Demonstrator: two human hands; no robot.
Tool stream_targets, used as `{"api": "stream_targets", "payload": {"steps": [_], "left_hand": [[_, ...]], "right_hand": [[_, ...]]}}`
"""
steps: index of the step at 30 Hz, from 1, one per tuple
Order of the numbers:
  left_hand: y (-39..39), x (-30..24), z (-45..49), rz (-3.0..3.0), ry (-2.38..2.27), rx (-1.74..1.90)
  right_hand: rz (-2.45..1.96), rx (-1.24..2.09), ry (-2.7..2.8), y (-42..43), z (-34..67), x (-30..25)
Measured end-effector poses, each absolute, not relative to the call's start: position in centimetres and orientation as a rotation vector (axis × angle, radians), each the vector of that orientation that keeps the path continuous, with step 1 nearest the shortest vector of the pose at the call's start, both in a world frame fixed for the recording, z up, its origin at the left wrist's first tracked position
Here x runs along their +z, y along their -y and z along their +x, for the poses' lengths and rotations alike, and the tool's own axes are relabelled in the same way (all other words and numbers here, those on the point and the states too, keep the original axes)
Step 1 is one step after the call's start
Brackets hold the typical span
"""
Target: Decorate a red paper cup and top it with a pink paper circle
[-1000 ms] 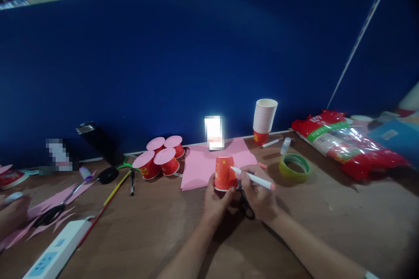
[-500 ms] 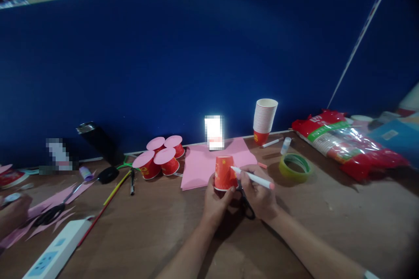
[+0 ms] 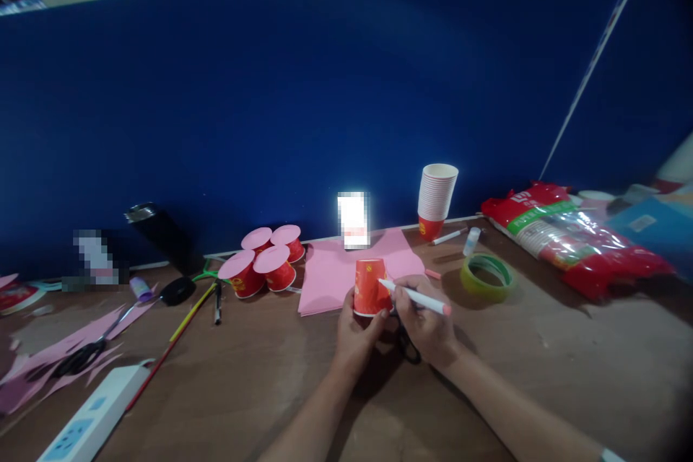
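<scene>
An upside-down red paper cup [image 3: 370, 285] is held near its rim by my left hand [image 3: 354, 336], fingers closed around it. My right hand [image 3: 430, 328] grips a white marker [image 3: 419, 297] with a pink end, its tip at the cup's right side. Whether the tip touches the cup I cannot tell. Partly hidden behind my right hand lie black-handled scissors [image 3: 406, 346]. Beyond the cup is a stack of pink paper [image 3: 330, 271]. Several red cups topped with pink paper discs [image 3: 272, 258] stand to the left of the stack.
A tall stack of paper cups [image 3: 437, 195], a marker [image 3: 449, 237], a tape roll [image 3: 487, 280] and a red bag of cups [image 3: 574, 238] are at the right. At the left are a power strip [image 3: 97, 411], other scissors [image 3: 81, 359] on pink scraps and a black bottle [image 3: 165, 238].
The marker tip has shifted slightly left and down against the cup's side. At the far left, another person's hand has drawn back mostly out of view.
</scene>
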State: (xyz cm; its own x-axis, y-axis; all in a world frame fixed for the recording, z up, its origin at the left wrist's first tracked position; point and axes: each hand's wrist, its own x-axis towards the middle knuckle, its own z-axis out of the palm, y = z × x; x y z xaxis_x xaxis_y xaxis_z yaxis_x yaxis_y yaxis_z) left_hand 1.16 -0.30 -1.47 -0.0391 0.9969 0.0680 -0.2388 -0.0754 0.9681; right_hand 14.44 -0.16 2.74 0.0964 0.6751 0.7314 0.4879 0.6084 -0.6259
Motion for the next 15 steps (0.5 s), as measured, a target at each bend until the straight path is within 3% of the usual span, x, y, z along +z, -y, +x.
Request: {"api": "stream_targets", "payload": {"steps": [15], "left_hand": [[0.5, -0.3, 1.4, 0.894, -1.017, 1.426]], "right_hand": [[-0.993, 0.196, 1.565, 0.5, 13.8, 2.2]]}}
